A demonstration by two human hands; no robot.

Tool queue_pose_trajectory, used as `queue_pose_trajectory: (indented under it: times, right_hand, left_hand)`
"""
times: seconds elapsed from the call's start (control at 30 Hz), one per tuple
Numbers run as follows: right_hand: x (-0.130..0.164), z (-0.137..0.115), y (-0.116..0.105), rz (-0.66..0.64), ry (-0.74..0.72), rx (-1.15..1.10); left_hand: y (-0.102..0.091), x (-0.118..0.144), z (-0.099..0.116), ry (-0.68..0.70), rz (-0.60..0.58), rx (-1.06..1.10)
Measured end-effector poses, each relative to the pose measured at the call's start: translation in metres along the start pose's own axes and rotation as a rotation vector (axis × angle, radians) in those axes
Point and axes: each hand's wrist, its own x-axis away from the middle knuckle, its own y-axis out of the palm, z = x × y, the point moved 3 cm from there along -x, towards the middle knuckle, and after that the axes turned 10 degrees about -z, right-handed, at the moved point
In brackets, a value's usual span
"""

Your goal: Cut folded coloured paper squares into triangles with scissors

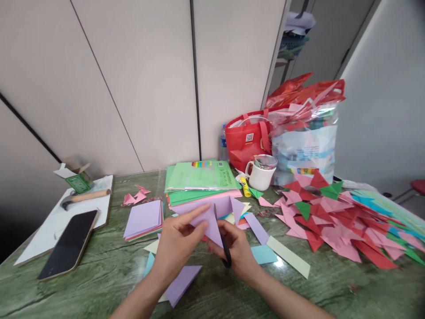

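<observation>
A: Folded lilac paper sheet, near-centre over the green marble table?
B: Yes. Left hand pinches its left edge; right hand grips black-handled scissors, blades partly hidden behind the paper.
A: Around?
B: Lilac square stack left, pink-red triangle pile right, cut off.

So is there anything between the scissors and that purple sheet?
Nothing visible. The left hand holds the folded purple sheet, and the scissors in the right hand already lie against it.
</observation>
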Motion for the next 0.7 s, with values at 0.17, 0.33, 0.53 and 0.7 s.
queue_pose_trajectory:
  times: [0.17, 0.33, 0.53, 0.7]
  right_hand:
    - [0.0002, 0.0008, 0.0008, -0.029, -0.014, 0.018]
    - [0.0008, 0.0025, 0.0006, -0.004, 0.026, 0.031]
    - [-0.0015, -0.0045, 0.0010, 0.002, -0.019, 0.073]
    - [-0.0025, -0.0051, 0.0008, -0.005, -0.021, 0.072]
  left_hand:
    - [0.0002, 0.0017, 0.0022, 0.012, 0.016, -0.063]
    - [0.0011, 0.0027, 0.0028, -0.011, 0.026, -0.055]
    - [0.0033, 0.0012, 0.0032, -0.039, -0.022, -0.041]
    - [0.0031, 0.0002, 0.0008, -0.049, -0.010, -0.039]
